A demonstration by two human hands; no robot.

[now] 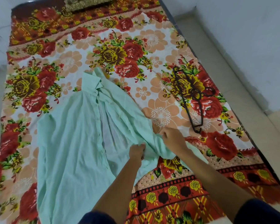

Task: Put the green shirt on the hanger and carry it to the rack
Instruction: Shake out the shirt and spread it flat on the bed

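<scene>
Here, we log what the head view gives us.

Surface: we see a floral bedsheet (pixel 152 38) in red, peach and yellow covering a bed, with pale floor to its right.

Green shirt: a pale mint green shirt (pixel 68 143) lies spread on the sheet, collar at the far end, front open, its button line running down just left of our left fingers. The right half of the cloth is bunched into folds that run toward both sets of fingers.

Left hand: our left hand (pixel 137 151) rests on the shirt near its right front edge. Its fingers curl together, pinched on a fold of the green cloth.

Right hand: our right hand (pixel 173 139) sits just to the right of the left, near it but not touching. Its fingers are closed together on the shirt's bunched outer edge, and cloth lifts slightly between the two grips.

Hanger: a thin black hanger (pixel 192 97) lies flat on the sheet beyond and to the right of our right fingers, apart from them and clear of the shirt. Its hook points toward the bed's right edge.

Far end: a patterned brown-gold cushion (pixel 87 3) sits at the head of the bed, well beyond both hands.

Sleeves: dark sleeve (pixel 263 212) cuffs show at the near edge of the view.
</scene>
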